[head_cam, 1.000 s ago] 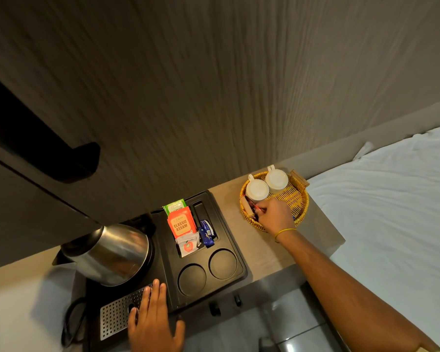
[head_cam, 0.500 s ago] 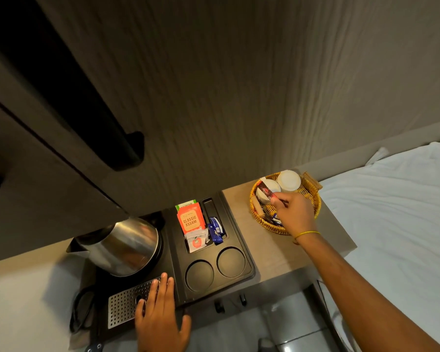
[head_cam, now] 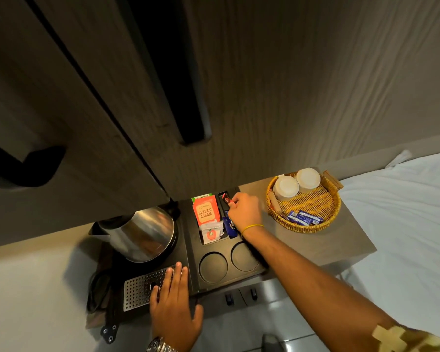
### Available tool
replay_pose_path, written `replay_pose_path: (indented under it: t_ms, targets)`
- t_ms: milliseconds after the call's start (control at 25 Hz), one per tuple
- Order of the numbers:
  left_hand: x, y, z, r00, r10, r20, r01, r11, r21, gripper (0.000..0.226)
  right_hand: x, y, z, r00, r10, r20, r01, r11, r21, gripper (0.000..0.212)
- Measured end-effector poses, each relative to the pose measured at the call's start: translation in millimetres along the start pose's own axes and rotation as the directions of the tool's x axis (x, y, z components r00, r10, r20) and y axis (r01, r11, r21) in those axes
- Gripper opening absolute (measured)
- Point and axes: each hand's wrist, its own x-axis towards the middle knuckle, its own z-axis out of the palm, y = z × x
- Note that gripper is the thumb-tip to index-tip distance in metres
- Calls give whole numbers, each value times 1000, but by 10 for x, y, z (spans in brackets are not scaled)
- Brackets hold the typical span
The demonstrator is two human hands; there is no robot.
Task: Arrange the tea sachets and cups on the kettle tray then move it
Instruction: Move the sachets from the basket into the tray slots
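The black kettle tray (head_cam: 244, 275) sits at lower centre of the frame on a tabletop (head_cam: 341, 240), with two round cup wells at its near edge and sachet slots behind them. The wide slot holds an orange sachet (head_cam: 205, 212) marked CLASSIC ASSAM, a green one (head_cam: 201, 198) behind it and a white one (head_cam: 211, 233) in front; the narrow slot to its right holds a blue sachet (head_cam: 230, 228). The right hand (head_cam: 244, 212) reaches over that narrow slot, its grip pinched on a small red sachet (head_cam: 225, 197) at the slot's far end. The left hand (head_cam: 174, 308) lies flat, fingers spread and grasping nothing, on the perforated metal drip plate (head_cam: 140, 288) at the tray's near left. A steel kettle (head_cam: 140, 233) stands just behind the plate. To the right of the tray, a wicker basket (head_cam: 277, 214) holds two white cups (head_cam: 286, 188) upside down side by side at its far edge and blue sachets (head_cam: 304, 218) at its near edge. A white bed (head_cam: 404, 224) fills the right of the frame, and dark cabinet doors (head_cam: 87, 97) fill the top.
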Motion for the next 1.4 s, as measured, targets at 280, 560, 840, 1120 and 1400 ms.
replay_pose_path:
  t_ms: [280, 560, 840, 1120, 1400]
  targets:
    - [5, -15, 30, 1000, 2, -19, -3, 1000, -16, 105, -50, 231, -433, 954, -224, -198, 211, 974, -85, 21]
    - [67, -32, 122, 1000, -7, 3, 7, 1000, -23, 112, -33, 1057, -1123, 999, -28, -20, 24, 981, -193, 21]
    - [92, -54, 178, 1000, -8, -11, 8, 1000, 1, 114, 20, 1082, -1026, 987, -30, 160, 65, 973, -221, 16]
    - [68, -51, 162, 1000, -6, -25, 6, 1000, 21, 113, 82, 1097, -1149, 992, 84, 98, -85, 996, 6, 4]
    - [37, -25, 103, 1000, -7, -14, 8, 1000, 21, 107, -171, 828, -1299, 968, -40, -247, 51, 998, 40, 5]
